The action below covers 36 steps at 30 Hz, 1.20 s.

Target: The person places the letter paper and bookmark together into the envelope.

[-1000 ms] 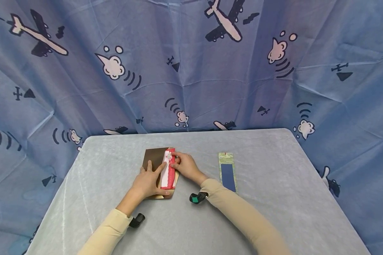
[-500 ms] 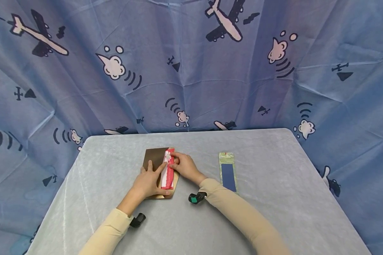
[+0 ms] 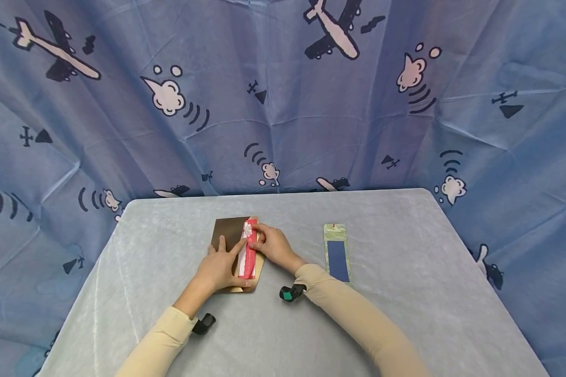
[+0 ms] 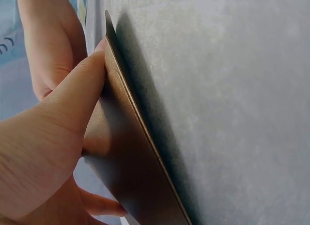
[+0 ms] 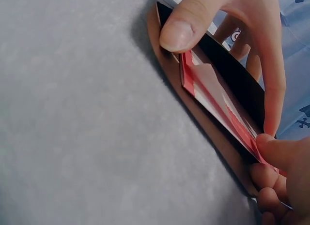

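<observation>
A brown book-like folder (image 3: 227, 230) lies on the table, and a pink-red and white paper strip (image 3: 251, 259) stands out along its right side. In the right wrist view the strip (image 5: 213, 84) sits between the folder's dark inner face and its brown lower edge. My left hand (image 3: 219, 268) rests spread on the folder, index finger towards the strip and thumb near the bottom edge. At the strip's upper right edge, my right hand (image 3: 275, 248) pinches it between thumb and fingers. The strip's left part is partly hidden.
A green bookmark-like strip (image 3: 335, 233) with a blue panel and a red mark on top lies to the right, partly behind the right sleeve (image 3: 354, 309). The grey table (image 3: 405, 246) ends at a blue curtain (image 3: 283, 94) with printed planes.
The red and white strip has shifted slightly left and shows narrower, with the right hand's fingers following it. The left hand stays in place.
</observation>
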Available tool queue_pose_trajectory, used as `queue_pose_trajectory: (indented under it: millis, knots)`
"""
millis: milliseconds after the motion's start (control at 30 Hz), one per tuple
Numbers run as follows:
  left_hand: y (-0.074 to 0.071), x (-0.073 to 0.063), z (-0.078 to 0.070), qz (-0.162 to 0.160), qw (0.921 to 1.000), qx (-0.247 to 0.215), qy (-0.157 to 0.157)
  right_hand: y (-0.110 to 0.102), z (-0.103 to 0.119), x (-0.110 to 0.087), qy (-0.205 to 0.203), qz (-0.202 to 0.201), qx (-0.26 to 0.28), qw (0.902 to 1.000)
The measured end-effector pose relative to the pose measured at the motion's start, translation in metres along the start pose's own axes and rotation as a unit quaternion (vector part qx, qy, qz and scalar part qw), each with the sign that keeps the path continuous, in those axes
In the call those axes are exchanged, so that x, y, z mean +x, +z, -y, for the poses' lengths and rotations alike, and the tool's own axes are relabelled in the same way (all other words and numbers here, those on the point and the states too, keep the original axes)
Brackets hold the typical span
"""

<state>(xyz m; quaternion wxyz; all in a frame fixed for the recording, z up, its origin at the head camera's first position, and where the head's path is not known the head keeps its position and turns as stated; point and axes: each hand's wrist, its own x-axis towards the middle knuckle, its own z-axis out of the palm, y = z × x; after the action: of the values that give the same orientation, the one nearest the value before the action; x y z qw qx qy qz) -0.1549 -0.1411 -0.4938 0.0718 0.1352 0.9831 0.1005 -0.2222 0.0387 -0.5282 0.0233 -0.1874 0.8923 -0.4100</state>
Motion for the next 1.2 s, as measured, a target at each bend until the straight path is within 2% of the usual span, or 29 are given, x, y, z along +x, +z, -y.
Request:
queue_pose_trajectory:
  millis: [233,467,800,1067,1200]
  knots:
    - [0.0,0.0,0.0,0.001,1.0,0.0,0.0,-0.002,-0.002,-0.001,-0.005,0.004,0.004,1.0]
    - [-0.002,-0.001,-0.001,0.008,1.0,-0.002,-0.005,-0.008,-0.002,-0.004,-0.022,0.039,-0.05,0.9978]
    - [-0.001,-0.001,0.0,0.007,1.0,0.002,0.001,-0.01,-0.003,-0.006,-0.041,0.082,-0.109,0.9898]
    - [-0.001,-0.001,-0.001,0.006,1.0,0.004,0.002,-0.014,-0.005,-0.003,-0.04,0.099,-0.086,0.9906]
    - [0.0,0.0,0.0,0.007,1.0,0.002,0.002,-0.015,-0.007,-0.003,-0.04,0.103,-0.093,0.9896]
